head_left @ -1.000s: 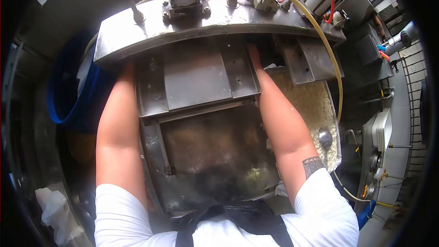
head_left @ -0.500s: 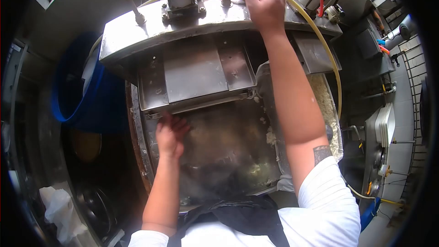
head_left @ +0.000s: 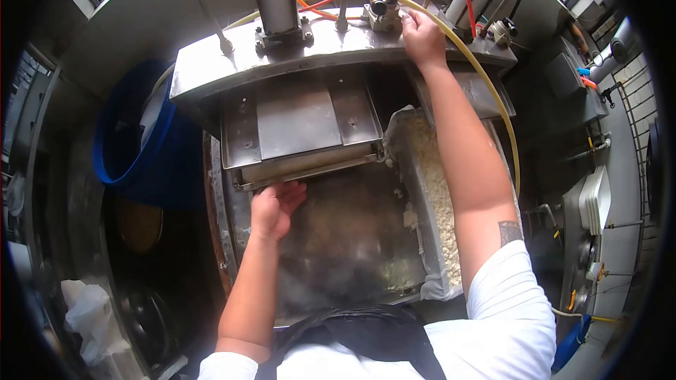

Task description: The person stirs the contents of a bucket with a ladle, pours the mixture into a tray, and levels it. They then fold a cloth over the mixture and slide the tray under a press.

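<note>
At the top of the press, my right hand [head_left: 424, 39] has its fingers curled in against the side of a small metal valve [head_left: 384, 20] with a black knob. My left hand [head_left: 277, 210] is palm up, fingers stretched out right at the front edge of a shallow metal frame [head_left: 310, 172]. Over that frame lies a steel press plate [head_left: 297, 121], and a pale band [head_left: 306, 162] shows between the two. Beneath my left hand spreads a wet, steamy metal table [head_left: 345, 239].
A cloth-lined trough of white crumbly curd [head_left: 438, 204] runs along the right. A blue barrel [head_left: 116, 162] stands at the left. The metal beam [head_left: 204, 67] carries a thick cylinder [head_left: 273, 0], and a yellow hose [head_left: 486, 74] arches down past my right arm.
My right hand has come down from above the beam onto the valve, its spread fingers now curled. More of the pale band shows under the press plate. My left hand remains near the frame.
</note>
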`<state>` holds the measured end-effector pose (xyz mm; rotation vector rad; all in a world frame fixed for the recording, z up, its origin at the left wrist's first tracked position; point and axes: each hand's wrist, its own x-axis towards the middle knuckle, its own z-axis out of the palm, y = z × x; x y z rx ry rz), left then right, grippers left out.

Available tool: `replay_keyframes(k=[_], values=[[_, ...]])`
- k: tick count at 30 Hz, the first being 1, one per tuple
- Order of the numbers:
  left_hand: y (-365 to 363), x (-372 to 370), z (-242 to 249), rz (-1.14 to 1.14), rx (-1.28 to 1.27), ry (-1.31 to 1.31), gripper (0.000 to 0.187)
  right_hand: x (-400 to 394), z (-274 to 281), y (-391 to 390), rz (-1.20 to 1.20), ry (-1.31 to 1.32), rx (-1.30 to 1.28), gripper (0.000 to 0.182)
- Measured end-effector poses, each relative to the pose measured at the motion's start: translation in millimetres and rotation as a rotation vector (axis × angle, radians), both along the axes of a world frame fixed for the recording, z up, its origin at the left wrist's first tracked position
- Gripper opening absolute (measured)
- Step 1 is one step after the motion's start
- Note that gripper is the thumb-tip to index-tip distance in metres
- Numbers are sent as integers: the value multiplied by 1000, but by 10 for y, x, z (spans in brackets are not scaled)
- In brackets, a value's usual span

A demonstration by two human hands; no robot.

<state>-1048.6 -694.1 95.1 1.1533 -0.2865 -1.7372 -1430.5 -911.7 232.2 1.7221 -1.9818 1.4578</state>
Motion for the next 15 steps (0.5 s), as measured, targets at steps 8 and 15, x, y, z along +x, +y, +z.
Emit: replay_keyframes(k=[8, 15], values=[[-150, 10, 132, -84, 62, -133, 30, 804, 673, -145, -79, 110, 310, 83], [855, 146, 108, -440, 50, -344, 30, 86, 348, -81, 121, 614, -102, 26]])
